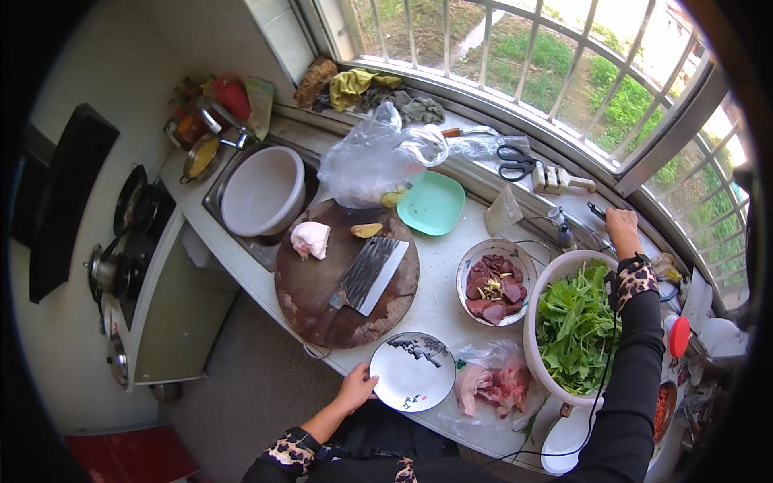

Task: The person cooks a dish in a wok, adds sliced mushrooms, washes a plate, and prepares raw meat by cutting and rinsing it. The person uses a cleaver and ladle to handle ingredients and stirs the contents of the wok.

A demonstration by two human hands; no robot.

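My left hand (356, 386) grips the rim of a white plate (413, 372) with dark painted decoration, at the counter's front edge. My right hand (622, 226) reaches to the windowsill and holds a slim dark-handled tool (596, 210), whose kind I cannot tell. On the round wooden chopping board (302, 290) lie a cleaver (371, 275), a piece of ginger (366, 230) and a pale chunk of meat (310, 239). A patterned bowl (496, 282) holds sliced dark red meat with yellow shreds. Raw meat (495, 386) rests on a plastic bag beside the plate.
A large basin (531, 338) of leafy greens stands under my right arm. Behind the board are a green tray (431, 203) and a plastic bag (380, 157). Scissors (516, 164) and a knife sharpener (561, 180) lie on the sill. A grey basin (263, 191) sits in the sink.
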